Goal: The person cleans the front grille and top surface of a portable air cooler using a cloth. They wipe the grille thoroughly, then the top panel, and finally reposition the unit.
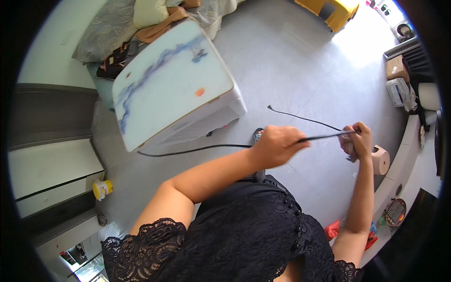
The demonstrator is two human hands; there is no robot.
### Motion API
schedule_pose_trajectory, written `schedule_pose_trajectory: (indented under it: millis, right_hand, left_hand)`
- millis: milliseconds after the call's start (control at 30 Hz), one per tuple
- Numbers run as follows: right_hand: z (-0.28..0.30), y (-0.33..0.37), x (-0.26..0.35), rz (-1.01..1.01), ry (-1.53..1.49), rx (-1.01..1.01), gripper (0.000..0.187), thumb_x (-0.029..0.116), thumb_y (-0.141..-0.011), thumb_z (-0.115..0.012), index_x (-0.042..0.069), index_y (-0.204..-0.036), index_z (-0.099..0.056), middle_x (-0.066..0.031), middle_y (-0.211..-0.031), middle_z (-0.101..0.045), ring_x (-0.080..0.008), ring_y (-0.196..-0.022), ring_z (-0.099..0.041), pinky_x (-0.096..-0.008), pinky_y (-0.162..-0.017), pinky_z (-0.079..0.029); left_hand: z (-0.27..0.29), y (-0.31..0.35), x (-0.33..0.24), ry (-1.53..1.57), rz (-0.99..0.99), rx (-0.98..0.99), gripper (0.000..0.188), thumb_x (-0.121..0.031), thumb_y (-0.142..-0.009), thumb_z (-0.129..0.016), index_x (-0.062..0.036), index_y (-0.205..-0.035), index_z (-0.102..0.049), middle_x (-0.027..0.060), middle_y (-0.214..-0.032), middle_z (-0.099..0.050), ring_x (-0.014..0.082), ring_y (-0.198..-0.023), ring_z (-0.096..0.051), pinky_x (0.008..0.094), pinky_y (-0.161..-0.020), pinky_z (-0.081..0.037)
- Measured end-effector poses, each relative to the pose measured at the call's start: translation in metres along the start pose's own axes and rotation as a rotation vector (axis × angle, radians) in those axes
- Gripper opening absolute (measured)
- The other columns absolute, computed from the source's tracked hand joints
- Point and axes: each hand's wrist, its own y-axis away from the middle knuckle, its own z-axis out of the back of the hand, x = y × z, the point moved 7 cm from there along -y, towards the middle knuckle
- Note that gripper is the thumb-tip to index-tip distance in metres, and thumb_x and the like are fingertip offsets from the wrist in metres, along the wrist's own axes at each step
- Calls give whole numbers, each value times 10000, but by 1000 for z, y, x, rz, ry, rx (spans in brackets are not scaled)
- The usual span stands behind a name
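A black power cable [202,148] comes from the lower corner of a white cabinet [169,70] with a painted glossy top and runs to my left hand [280,146]. My left hand is closed around the cable. From there the cable stretches, fairly straight, to my right hand [361,141], whose fingers pinch it. A crumpled pinkish-grey thing [346,143], perhaps a cloth, is also in my right hand. Beyond that hand the cable's free end hangs leftward, ending in a small dark plug [269,107].
A pink stool [380,160] stands just right of my right hand. Boxes [397,68] are stacked along the right wall. At the far left are a yellow tub [102,189] and open grey shelving [56,164]. A cloth-covered sofa [105,35] adjoins the cabinet.
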Motion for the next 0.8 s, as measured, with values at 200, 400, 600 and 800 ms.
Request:
schedule_pose_trajectory:
  millis: [200,400,600,800]
  right_hand:
    - [16,-88,29,-85,5,96,196,106,-730,-728,-27,-725,-585,-74,-646,-601,-134,-608,-550,-295,-554,-438]
    - [31,-178,73,3,265,141,199,148,-722,-726,-15,-758,-616,-144,-732,-662,-270,-666,-626,-356,-618,-483]
    - [-50,-282,84,212,477,358,228,251,-719,-724,62,-825,-654,-133,-879,-672,-322,-889,-635,-420,-733,-503]
    - [-128,-344,140,300,649,566,249,220,-718,-722,58,-900,-669,-132,-934,-689,-333,-921,-654,-421,-753,-526]
  left_hand:
    - [-3,-9,123,-314,302,238,647,-527,-779,-713,-21,-1162,-591,185,-1026,-645,343,-937,-631,417,-797,-512]
    - [136,-114,163,-1384,834,-68,971,-458,-763,-766,-19,-1462,-257,222,-1501,-295,417,-1392,-254,605,-1055,-292]
    - [157,-74,231,-1490,1317,-2,934,-278,-818,-714,-79,-1514,-125,232,-1557,-128,455,-1430,-114,693,-1048,-230]
    - [147,-63,209,-1420,1285,30,908,-183,-814,-711,-83,-1515,-142,217,-1569,-100,444,-1435,-104,694,-1061,-191]
